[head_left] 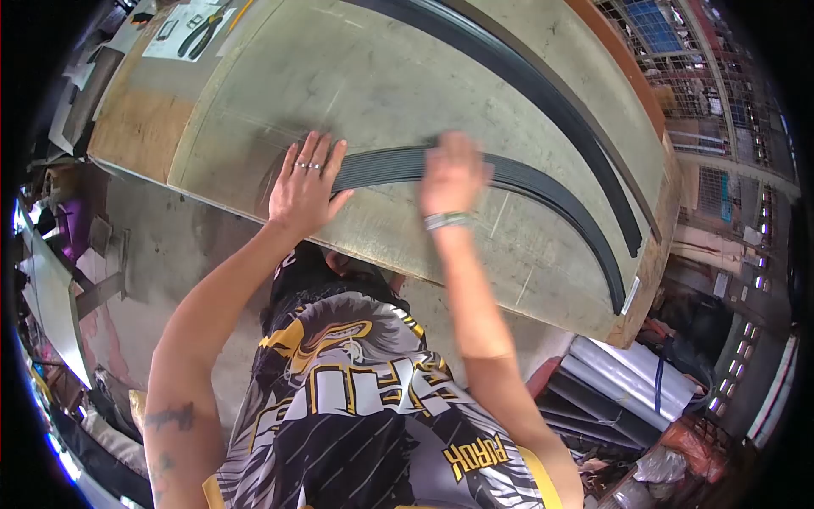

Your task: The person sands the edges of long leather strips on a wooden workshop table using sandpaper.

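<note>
My left hand [307, 188] lies flat with fingers spread at the left end of a bundle of thin dark grey strips [381, 168]. Two rings show on its fingers. Farther right, my right hand [454, 176] is over the same bundle, blurred by motion, its fingers stretched away from me. A banded bracelet [447, 220] circles that wrist. The strips lie side by side and curve in view toward the table's right end. Part of the bundle is hidden under my right hand.
Beyond the bundle, longer dark strips [543, 76] run across the worktable [356, 97]. Pliers [202, 36] rest on paper at the far left. Silver and dark rolls [623, 386] lie below the table's right end. Wire mesh racks [691, 55] stand beyond the table at right.
</note>
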Available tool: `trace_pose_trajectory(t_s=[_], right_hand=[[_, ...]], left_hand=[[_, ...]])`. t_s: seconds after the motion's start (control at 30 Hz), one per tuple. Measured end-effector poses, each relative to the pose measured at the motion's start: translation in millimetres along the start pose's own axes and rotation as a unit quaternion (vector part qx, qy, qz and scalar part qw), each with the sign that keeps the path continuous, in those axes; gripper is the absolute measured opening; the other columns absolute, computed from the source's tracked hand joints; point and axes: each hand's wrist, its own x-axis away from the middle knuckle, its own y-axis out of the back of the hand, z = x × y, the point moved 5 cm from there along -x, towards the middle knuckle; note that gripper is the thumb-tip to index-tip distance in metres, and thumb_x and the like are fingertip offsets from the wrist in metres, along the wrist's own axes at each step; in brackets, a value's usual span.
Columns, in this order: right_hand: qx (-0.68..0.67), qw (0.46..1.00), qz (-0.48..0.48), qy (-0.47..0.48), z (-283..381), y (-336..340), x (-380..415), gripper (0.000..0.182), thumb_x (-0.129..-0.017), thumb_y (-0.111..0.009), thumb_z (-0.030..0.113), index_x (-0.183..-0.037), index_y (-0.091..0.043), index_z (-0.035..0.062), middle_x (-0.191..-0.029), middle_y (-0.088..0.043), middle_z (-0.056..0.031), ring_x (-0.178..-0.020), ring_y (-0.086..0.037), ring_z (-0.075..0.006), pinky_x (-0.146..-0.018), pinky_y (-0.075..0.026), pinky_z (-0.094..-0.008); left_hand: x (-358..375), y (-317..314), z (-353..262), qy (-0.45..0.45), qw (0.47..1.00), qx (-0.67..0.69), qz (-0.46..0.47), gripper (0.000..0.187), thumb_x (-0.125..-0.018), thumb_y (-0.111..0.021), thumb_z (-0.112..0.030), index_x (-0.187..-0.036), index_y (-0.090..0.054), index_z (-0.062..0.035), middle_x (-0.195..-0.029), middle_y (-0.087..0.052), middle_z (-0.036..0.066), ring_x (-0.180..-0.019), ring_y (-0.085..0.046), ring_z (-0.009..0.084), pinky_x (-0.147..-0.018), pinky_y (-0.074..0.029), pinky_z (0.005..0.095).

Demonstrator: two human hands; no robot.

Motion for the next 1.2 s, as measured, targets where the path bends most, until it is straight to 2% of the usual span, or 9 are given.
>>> trace_pose_trajectory(t_s=[0.13,0.37,0.4,0.53,0.63,0.83,0.9,1.1,1.2], right_hand=[[-0.109,0.962,0.104,0.227,63.3,-4.1,37.2,0.047,-0.097,-0.066,0.023,-0.142,-0.062,0.0094,-0.155,-0.056,-0.0162,-0.147,-0.048,-0.038,-0.122,-0.034,-0.0626],[0.088,0.98,-0.102,-0.146,-243.4,-14.0,-23.3,0.032,-0.103,-0.056,0.026,-0.119,-0.074,0.0041,-0.121,-0.075,-0.0191,-0.116,-0.069,-0.0395,-0.1,-0.052,-0.0564],[0.0,0.971,0.016,-0.237,-200.4,-10.8,-26.6,0.038,-0.104,-0.054,0.031,-0.125,-0.073,0.0063,-0.126,-0.074,-0.0186,-0.125,-0.065,-0.0395,-0.106,-0.05,-0.0581],[-0.08,0.993,0.049,0.078,55.9,-4.6,39.6,0.048,-0.102,-0.06,0.025,-0.148,-0.058,0.0107,-0.16,-0.05,-0.0185,-0.153,-0.041,-0.04,-0.125,-0.026,-0.068],[-0.118,0.96,0.16,0.199,61.6,-8.8,74.0,0.059,-0.096,-0.068,0.028,-0.151,-0.057,0.0142,-0.165,-0.046,-0.0139,-0.157,-0.035,-0.04,-0.127,-0.021,-0.0689],[0.126,0.98,-0.078,-0.13,-273.5,-1.9,15.9,0.037,-0.106,-0.054,0.027,-0.133,-0.067,0.0068,-0.139,-0.068,-0.0149,-0.126,-0.062,-0.0422,-0.099,-0.049,-0.0621],[0.033,0.956,0.003,-0.29,-242.1,5.3,-0.3,0.038,-0.105,-0.054,0.029,-0.133,-0.068,0.0077,-0.14,-0.068,-0.0153,-0.127,-0.063,-0.0416,-0.101,-0.049,-0.062],[-0.159,0.974,0.133,0.089,65.4,-1.7,89.1,0.051,-0.105,-0.056,0.028,-0.153,-0.057,0.0095,-0.165,-0.048,-0.0146,-0.158,-0.034,-0.0406,-0.129,-0.022,-0.0595],[-0.051,0.988,0.069,0.126,-31.9,-3.5,66.0,0.053,-0.102,-0.061,0.026,-0.152,-0.056,0.0088,-0.165,-0.046,-0.0149,-0.156,-0.035,-0.0437,-0.129,-0.022,-0.0597]], left_hand=[[3.2,-1.8,0.0,-0.014,0.999,0.007,-0.034,0.091,-0.096,-0.067,-0.054,-0.167,-0.032,-0.0095,-0.164,-0.044,0.017,-0.157,-0.034,0.0344,-0.128,-0.029,0.0532],[3.4,2.9,1.4,-0.01,0.998,0.041,-0.048,0.088,-0.095,-0.068,-0.054,-0.165,-0.036,-0.0103,-0.161,-0.047,0.016,-0.155,-0.038,0.0351,-0.127,-0.031,0.0549],[3.1,5.1,0.7,-0.008,0.998,0.046,-0.042,0.089,-0.095,-0.069,-0.054,-0.165,-0.036,-0.0095,-0.161,-0.046,0.016,-0.156,-0.036,0.035,-0.127,-0.031,0.0552],[-0.3,5.9,-2.0,0.003,1.0,0.023,-0.019,0.091,-0.094,-0.07,-0.054,-0.165,-0.037,-0.0079,-0.162,-0.046,0.017,-0.156,-0.037,0.0345,-0.126,-0.032,0.0539],[2.1,6.7,-1.8,-0.011,0.999,0.028,-0.043,0.091,-0.095,-0.069,-0.055,-0.165,-0.037,-0.0077,-0.162,-0.046,0.017,-0.155,-0.038,0.0343,-0.127,-0.031,0.0531],[-1.1,3.3,2.0,-0.001,0.999,0.001,-0.032,0.08,-0.101,-0.06,-0.053,-0.164,-0.039,-0.0088,-0.161,-0.048,0.016,-0.155,-0.038,0.0343,-0.127,-0.031,0.0528],[-0.8,5.8,-2.3,0.005,1.0,0.006,-0.022,0.078,-0.101,-0.059,-0.051,-0.164,-0.039,-0.0094,-0.161,-0.048,0.016,-0.155,-0.038,0.0339,-0.127,-0.03,0.0526],[2.4,3.0,-4.9,-0.002,1.0,0.005,-0.007,0.079,-0.103,-0.056,-0.05,-0.166,-0.034,-0.0093,-0.164,-0.045,0.016,-0.157,-0.034,0.0354,-0.128,-0.027,0.0546],[0.1,4.6,-3.1,-0.014,1.0,0.001,-0.006,0.081,-0.103,-0.055,-0.053,-0.167,-0.032,-0.0085,-0.165,-0.044,0.017,-0.158,-0.033,0.0363,-0.129,-0.026,0.0548]])
